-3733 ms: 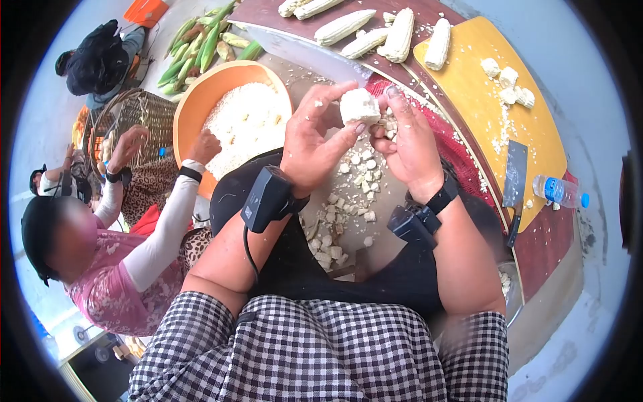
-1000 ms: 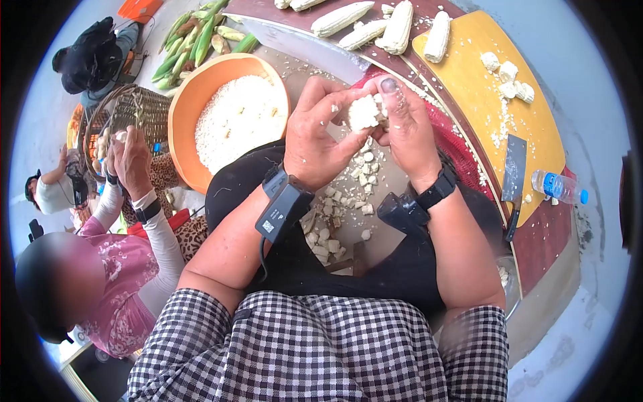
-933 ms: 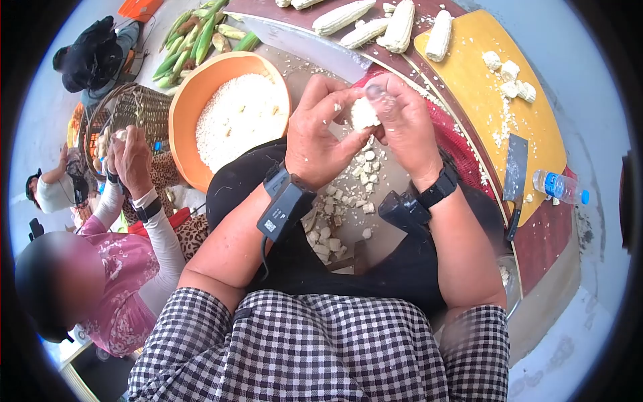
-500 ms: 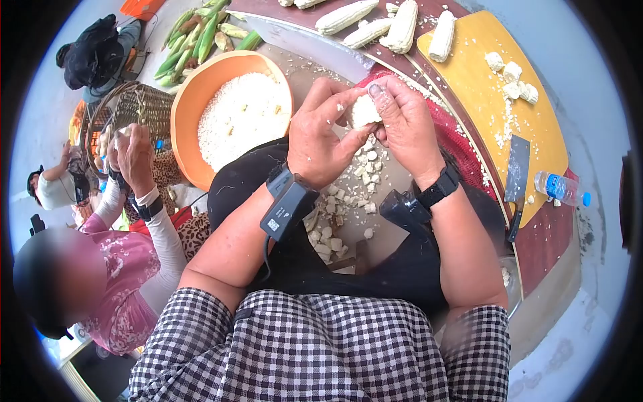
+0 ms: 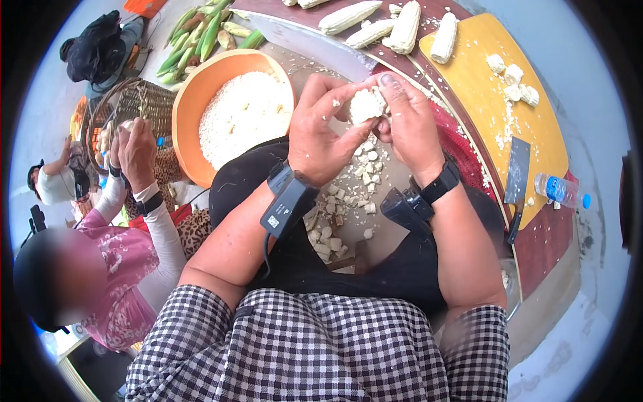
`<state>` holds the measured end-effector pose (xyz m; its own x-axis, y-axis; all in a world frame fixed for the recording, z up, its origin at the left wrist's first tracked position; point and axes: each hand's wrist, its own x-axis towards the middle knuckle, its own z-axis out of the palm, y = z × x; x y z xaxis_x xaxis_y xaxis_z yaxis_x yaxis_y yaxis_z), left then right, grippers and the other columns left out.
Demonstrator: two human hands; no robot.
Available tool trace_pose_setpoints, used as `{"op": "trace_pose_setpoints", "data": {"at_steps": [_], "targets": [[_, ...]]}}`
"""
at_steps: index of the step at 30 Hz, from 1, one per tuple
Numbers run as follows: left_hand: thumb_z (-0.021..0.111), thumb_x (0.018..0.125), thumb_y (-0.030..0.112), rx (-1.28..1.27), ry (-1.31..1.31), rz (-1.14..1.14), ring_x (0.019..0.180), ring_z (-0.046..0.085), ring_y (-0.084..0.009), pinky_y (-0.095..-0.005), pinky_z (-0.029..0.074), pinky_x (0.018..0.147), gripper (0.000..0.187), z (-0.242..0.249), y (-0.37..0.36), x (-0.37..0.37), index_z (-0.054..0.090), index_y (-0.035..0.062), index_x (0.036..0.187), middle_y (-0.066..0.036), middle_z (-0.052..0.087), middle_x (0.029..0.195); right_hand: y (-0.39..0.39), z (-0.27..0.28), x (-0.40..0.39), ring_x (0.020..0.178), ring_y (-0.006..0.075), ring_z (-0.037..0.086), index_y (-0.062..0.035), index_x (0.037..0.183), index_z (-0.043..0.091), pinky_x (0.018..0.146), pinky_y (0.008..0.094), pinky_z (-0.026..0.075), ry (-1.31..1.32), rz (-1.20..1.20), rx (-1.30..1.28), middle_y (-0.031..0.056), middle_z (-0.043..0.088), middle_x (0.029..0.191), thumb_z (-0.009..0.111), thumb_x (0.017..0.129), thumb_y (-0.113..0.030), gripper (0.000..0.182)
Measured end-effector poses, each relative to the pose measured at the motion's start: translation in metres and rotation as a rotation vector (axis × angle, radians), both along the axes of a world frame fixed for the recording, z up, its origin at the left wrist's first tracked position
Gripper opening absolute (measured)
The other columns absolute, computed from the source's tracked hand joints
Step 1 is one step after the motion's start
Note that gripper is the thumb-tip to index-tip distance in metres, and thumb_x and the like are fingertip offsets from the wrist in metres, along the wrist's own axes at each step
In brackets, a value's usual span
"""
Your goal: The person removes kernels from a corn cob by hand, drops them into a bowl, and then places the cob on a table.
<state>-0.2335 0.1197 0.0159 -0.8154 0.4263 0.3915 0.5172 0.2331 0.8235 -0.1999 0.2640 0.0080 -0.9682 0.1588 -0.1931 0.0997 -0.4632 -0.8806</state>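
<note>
A chunk of white corn cob (image 5: 366,106) is gripped between my two hands, above my lap. My left hand (image 5: 323,127) curls round its left side, with thumb below and fingers above. On the other side my right hand (image 5: 410,127) pinches it, thumb on the upper edge and the other fingers partly hidden. To the left stands an orange basin (image 5: 187,127) holding many loose white kernels (image 5: 244,114). Several stripped cob pieces (image 5: 326,241) lie on the floor below my hands.
A yellow cutting board (image 5: 546,134) with several cob chunks (image 5: 514,84) and a cleaver (image 5: 517,171) lies on the right-hand table. Beside it is a water bottle (image 5: 559,189). Peeled cobs (image 5: 404,28) lie at the back. Another person (image 5: 134,268) sits close on my left, near a wicker basket (image 5: 144,107).
The cob chunk has turned in my hands and shows more of its face. My right thumb has shifted slightly right and up. The neighbour's hands have moved a little.
</note>
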Motion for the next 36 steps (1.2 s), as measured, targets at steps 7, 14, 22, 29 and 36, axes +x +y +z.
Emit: {"op": "trace_pose_setpoints", "data": {"at_steps": [7, 14, 22, 29, 36], "targets": [[0.075, 0.071, 0.011, 0.037, -0.022, 0.040, 0.073, 0.057, -0.0176, -0.0296, 0.050, 0.064, 0.042, -0.003, -0.005, -0.004, 0.065, 0.0096, 0.111, -0.008, 0.054, 0.091, -0.003, 0.005, -0.005, 0.050, -0.0011, 0.042, -0.0030, 0.107, 0.058, 0.040, 0.0134, 0.032, -0.037, 0.051, 0.008, -0.0038, 0.055, 0.073, 0.058, 0.094, -0.026, 0.026], [0.069, 0.083, 0.008, 0.239, -0.164, 0.063, 0.089, 0.059, -0.0130, -0.0253, 0.052, 0.072, 0.035, -0.005, -0.011, -0.008, 0.058, -0.0005, 0.115, -0.007, 0.050, 0.101, 0.001, 0.003, -0.022, 0.054, 0.0004, 0.041, -0.0035, 0.098, 0.055, 0.038, 0.0135, 0.025, -0.103, -0.004, -0.419, 0.0015, 0.052, 0.080, 0.054, 0.094, -0.016, 0.013], [0.072, 0.076, 0.015, 0.318, -0.039, 0.040, 0.084, 0.058, -0.0183, -0.0294, 0.049, 0.072, 0.040, 0.010, -0.042, -0.001, 0.060, 0.0044, 0.112, -0.009, 0.052, 0.098, -0.021, -0.015, -0.049, 0.081, 0.0163, 0.057, -0.0061, 0.105, 0.050, 0.073, 0.0299, 0.052, -0.191, -0.079, -0.403, 0.0065, 0.056, 0.096, 0.050, 0.093, -0.018, 0.016], [0.072, 0.068, 0.005, 0.509, 0.018, 0.041, 0.096, 0.055, -0.0209, -0.0327, 0.043, 0.088, 0.046, 0.011, -0.071, 0.008, 0.059, 0.0041, 0.111, -0.010, 0.051, 0.103, -0.089, -0.026, -0.095, 0.114, 0.0281, 0.052, -0.0035, 0.132, 0.040, 0.094, 0.0397, 0.046, -0.150, 0.331, -0.314, 0.0144, 0.047, 0.128, 0.049, 0.094, -0.031, 0.048], [0.070, 0.066, 0.000, 0.573, 0.041, 0.278, 0.099, 0.055, -0.0180, -0.0303, 0.045, 0.087, 0.046, 0.032, -0.101, -0.009, 0.060, 0.0044, 0.111, -0.008, 0.052, 0.107, -0.151, -0.020, -0.152, 0.135, 0.0373, 0.029, -0.0083, 0.146, 0.025, 0.106, 0.0537, 0.033, -0.089, 0.718, -0.227, 0.0141, 0.026, 0.149, 0.053, 0.093, -0.038, 0.066]]}}
